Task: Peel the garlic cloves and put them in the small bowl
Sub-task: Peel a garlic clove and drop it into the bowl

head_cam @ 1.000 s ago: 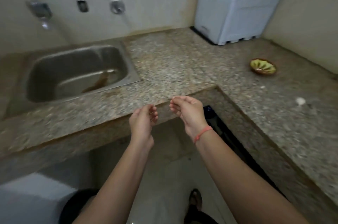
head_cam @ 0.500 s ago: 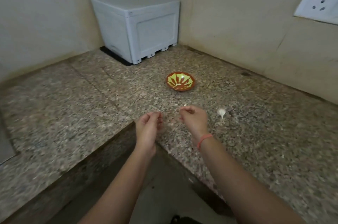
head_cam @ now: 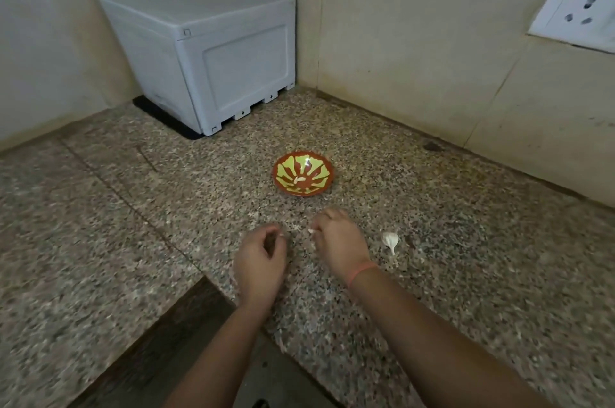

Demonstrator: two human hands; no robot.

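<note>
Granite counter (head_cam: 133,241), speckled, carries a small bowl (head_cam: 303,173), red-brown with a yellow-green pattern, and one pale piece (head_cam: 299,179) lies inside it. Near the bowl, on the side of the person, both hands hang low over the counter, close together but apart. The right hand (head_cam: 336,241), with an orange band (head_cam: 361,272) on the wrist, has its fingers curled and pinches a small white bit (head_cam: 312,231); I cannot tell if it is clove or skin. The left hand (head_cam: 261,257) is curled narrow, and I cannot tell whether it holds something. A garlic (head_cam: 391,239) in its white skin lies on the counter just beside the right hand. A white box (head_cam: 213,51) stands in the corner, and a socket (head_cam: 579,11) is on the wall.
</note>
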